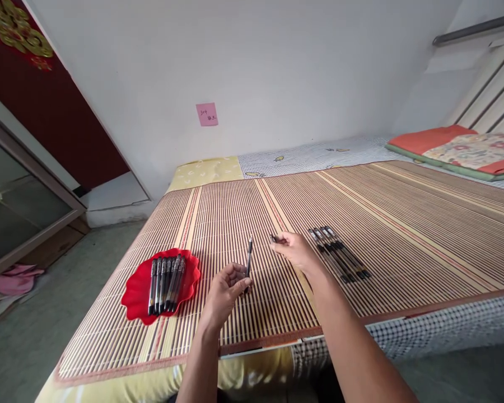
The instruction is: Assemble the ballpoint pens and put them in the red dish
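Note:
My left hand [231,288] pinches a black pen [249,258] near its lower end. The pen stands nearly upright, its bare writing tip pointing up. A short way to the right, my right hand [293,249] has its thumb and fingers closed on a small dark piece, which looks like a pen cap [273,239]; the pen and this piece are apart. To the left, a red scalloped plate [134,288] bears several capped pens [163,282] side by side. Beyond my right forearm, several more pens [340,254] lie in a slanted row on the mat.
A striped bamboo mat [218,224] covers the bed, over patterned bedding. Folded orange and floral cloth [462,148] lies at the far right. A pink note [207,114] is stuck on the white wall. The bed's edge runs along the front and left.

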A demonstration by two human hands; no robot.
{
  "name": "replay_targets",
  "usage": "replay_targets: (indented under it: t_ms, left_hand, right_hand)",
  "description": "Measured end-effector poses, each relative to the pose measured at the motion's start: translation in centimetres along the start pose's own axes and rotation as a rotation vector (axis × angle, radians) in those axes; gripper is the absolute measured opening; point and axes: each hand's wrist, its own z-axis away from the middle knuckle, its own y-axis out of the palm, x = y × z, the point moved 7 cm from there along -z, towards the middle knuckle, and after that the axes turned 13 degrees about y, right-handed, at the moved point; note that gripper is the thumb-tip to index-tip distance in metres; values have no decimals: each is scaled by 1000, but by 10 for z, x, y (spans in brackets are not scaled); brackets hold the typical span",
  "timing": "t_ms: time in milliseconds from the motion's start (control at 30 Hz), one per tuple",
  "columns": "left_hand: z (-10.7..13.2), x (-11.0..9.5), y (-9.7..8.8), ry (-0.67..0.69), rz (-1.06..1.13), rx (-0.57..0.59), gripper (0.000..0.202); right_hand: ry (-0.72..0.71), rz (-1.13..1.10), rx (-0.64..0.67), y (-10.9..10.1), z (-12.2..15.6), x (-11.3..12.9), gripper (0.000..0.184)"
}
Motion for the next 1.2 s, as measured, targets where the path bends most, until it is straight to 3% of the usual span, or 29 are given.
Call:
replay_targets:
  t_ms: [200,300,533,900,1067,1200]
  left_hand:
    - [1,-2,4,-12,-18,35,36]
    - [2,0,6,-27,-22,46,35]
    - [3,-1,9,-46,-31,67,34]
    - [3,-7,12,-23,-50,78,30]
    - [4,-5,9,-25,-17,55,30]
    - [5,-6,9,-33,3,63,30]
  right_hand:
    - [-148,-716,180,0,9,21,29]
    - [-154,-828,173,0,10,23,30]
    - [-199,-825,240,2,14,30,32]
    - [-229,-761,243,1,20,39,30]
    - [-261,-647,365,11,24,42,29]
    - [-255,-620,384,15,22,38,26]
